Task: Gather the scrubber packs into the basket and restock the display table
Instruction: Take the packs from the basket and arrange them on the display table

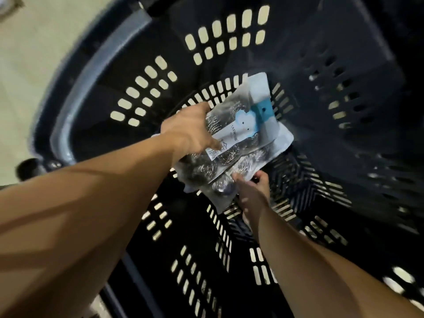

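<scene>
Reaching down into the dark slotted basket [96, 70], we hold the scrubber packs [241, 134] at its bottom: left hand [190, 131] curled over their top, right hand [252, 191] pinching their near edge.

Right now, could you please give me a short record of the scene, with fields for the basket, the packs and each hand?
basket: dark, slotted, seen from above; pale floor shows through its slots
scrubber packs: at least two, stacked, down inside the basket
left hand: grips the stack's left side
right hand: pinches the stack's near edge
contact with bottom: cannot tell
</scene>
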{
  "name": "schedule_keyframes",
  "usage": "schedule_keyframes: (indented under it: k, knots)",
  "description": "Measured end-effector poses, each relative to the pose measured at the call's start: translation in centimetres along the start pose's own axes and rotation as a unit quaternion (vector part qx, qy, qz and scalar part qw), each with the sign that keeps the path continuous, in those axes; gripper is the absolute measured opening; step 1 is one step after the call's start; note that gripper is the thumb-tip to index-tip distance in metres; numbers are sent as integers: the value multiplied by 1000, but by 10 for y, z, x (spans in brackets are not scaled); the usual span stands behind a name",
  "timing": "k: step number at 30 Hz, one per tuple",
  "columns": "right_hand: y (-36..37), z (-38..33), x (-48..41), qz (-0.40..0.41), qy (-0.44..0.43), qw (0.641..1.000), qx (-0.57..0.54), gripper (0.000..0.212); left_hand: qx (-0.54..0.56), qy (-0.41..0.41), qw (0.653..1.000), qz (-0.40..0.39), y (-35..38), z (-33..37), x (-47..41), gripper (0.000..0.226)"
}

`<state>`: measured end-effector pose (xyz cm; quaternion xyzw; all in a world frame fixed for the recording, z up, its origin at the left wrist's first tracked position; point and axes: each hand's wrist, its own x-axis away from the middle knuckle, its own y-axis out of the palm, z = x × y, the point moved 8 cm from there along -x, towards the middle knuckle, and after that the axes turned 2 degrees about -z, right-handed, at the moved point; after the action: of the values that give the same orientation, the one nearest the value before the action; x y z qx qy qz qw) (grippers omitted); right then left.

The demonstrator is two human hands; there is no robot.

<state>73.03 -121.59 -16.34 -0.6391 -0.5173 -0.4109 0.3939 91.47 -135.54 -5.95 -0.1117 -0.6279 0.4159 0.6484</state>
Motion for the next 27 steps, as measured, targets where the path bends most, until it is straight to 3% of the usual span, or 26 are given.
schedule_keyframes:
  k: [4,7,15,17,19,20,21,23,25,27]
  knots:
    - [-46,-9,68,16,0,998,54,41,79,3,997,-17,-25,14,61,63]
    - [-80,-14,140,40,8,997,63,38,161,8,987,-20,-57,25,127,72]
    - [-119,-108,392,1,-92,987,134,30,328,16,944,2,-184,33,332,83]
    - [-122,-140,461,-5,-115,986,117,39,344,30,938,21,-221,38,383,80]
    - [-127,-175,526,-15,-146,984,102,75,345,60,935,50,-264,51,425,79]
    - [-131,-191,555,-25,-167,981,95,96,345,76,933,70,-284,57,443,70]
    - [-136,-205,583,-28,-189,978,85,103,350,94,928,83,-306,66,463,58]
    - [-153,-237,636,-13,-242,967,84,76,354,136,919,106,-348,90,498,55]
    - [-175,-274,696,6,-305,950,64,41,362,168,910,112,-385,118,529,71]
    - [-200,-306,743,6,-352,936,28,33,375,215,893,122,-425,156,564,77]
